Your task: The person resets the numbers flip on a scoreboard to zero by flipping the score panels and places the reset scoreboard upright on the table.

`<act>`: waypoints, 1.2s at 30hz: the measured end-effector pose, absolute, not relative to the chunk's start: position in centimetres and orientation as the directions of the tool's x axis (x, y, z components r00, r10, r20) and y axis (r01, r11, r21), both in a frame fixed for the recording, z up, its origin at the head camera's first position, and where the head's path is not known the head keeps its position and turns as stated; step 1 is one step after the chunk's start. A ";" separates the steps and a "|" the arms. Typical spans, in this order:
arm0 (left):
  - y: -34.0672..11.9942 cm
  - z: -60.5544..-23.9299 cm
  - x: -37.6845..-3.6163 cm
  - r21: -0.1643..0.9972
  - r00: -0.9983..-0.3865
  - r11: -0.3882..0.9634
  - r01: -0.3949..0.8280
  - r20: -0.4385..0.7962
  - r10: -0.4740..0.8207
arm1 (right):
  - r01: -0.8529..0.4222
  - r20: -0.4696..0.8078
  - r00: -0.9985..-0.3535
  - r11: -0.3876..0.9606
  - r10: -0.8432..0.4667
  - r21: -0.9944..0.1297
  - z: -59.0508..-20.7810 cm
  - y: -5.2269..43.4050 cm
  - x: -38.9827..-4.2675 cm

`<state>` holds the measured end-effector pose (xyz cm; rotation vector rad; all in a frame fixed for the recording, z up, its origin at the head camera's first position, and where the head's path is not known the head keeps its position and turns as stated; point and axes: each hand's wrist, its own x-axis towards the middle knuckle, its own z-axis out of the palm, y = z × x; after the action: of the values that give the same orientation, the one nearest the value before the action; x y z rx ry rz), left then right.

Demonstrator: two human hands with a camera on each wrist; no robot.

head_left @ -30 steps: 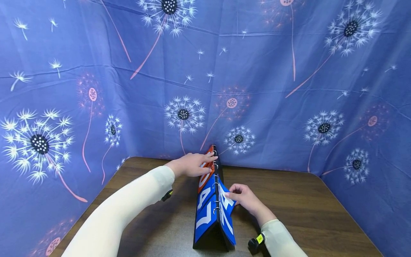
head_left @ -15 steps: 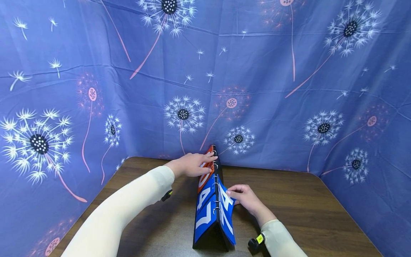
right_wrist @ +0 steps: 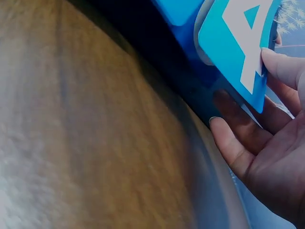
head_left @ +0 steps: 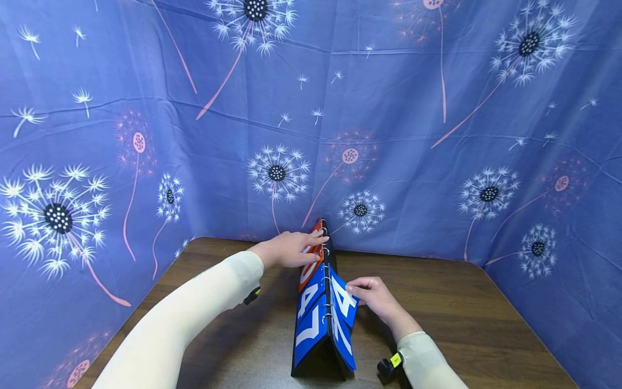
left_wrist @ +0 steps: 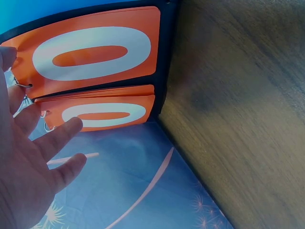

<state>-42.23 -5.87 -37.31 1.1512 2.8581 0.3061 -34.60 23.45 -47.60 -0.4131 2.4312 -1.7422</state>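
Here, blue 4 card pinched by right hand fingers

scoreboard on table, hands either side

A brown wooden table holds everything. Its top has dark wood lines running along it. One thing stands right on it, a flip scoreboard shaped like a little tent. It sits in the middle of the table and runs from 6 o'clock up to 12 o'clock. Blue number cards are at the near end and orange cards at the far end.
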 end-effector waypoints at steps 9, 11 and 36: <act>-5.9 -37.3 -42.2 0.205 -0.724 0.705 0.679 0.025 0.689 | -0.063 0.000 -0.964 0.228 -0.265 -0.972 -45.9 24.9 -34.6; -6.0 -37.3 -42.2 0.208 -0.721 0.702 0.681 0.026 0.692 | -0.035 -0.013 -0.960 0.164 -0.280 -0.986 -45.3 25.4 -34.5; -6.1 -37.0 -41.8 0.228 -0.707 0.683 0.694 0.031 0.707 | 0.079 0.230 -0.755 -0.433 -0.614 -0.898 -38.7 25.9 -30.8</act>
<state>-41.78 -6.13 -36.98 1.1773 2.8278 0.3455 -30.79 25.90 -38.72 -0.7627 1.3477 -2.2181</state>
